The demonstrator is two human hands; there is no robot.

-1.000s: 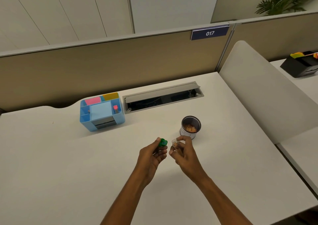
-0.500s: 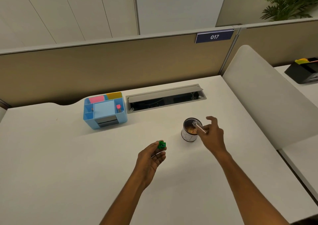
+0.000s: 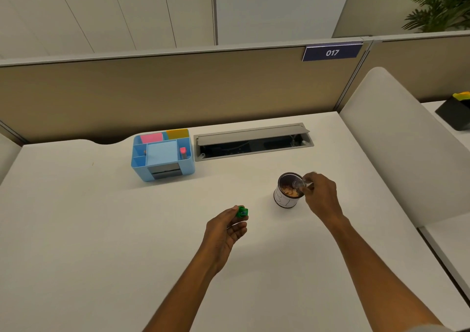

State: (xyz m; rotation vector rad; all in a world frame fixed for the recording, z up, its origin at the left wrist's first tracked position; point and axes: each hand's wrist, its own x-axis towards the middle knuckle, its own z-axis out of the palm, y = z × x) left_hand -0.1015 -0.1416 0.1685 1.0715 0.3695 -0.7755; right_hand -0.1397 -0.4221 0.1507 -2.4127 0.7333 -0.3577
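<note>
Two pieces now, where a second ago it was basically one bundle. Both hands were huddled together in the middle of the table [image 3: 101, 230], the right one working at the little clear cup pressed right up against the green sharpener body. Since then the right hand [image 3: 321, 197] has carried the clear cup [image 3: 300, 184] off to the right. It's now tipped over the mouth of the can [image 3: 284, 200], which already has a layer of tan shavings in the bottom. The left hand [image 3: 223, 230] has barely budged and is still near the centre with the green sharpener body [image 3: 241, 211].

My read: the pull-apart is done and this is the dumping bit. I can't tell whether anything is actually falling out, since the cup is see-through and a bit blurred.

Fingers: on the right they're curled in, pinching the cup from its right side. The cup's far end points left and down into the can; it might be touching the rim, can't say for sure. On the left, thumb and fingertips pinch the green body, with the other fingers loosely curled under it. It's held apart from the can, near and to the left of it.

Further back there's a blue desk organiser [image 3: 162, 153] and an open cable tray [image 3: 254, 141]. Neither is involved.
</note>
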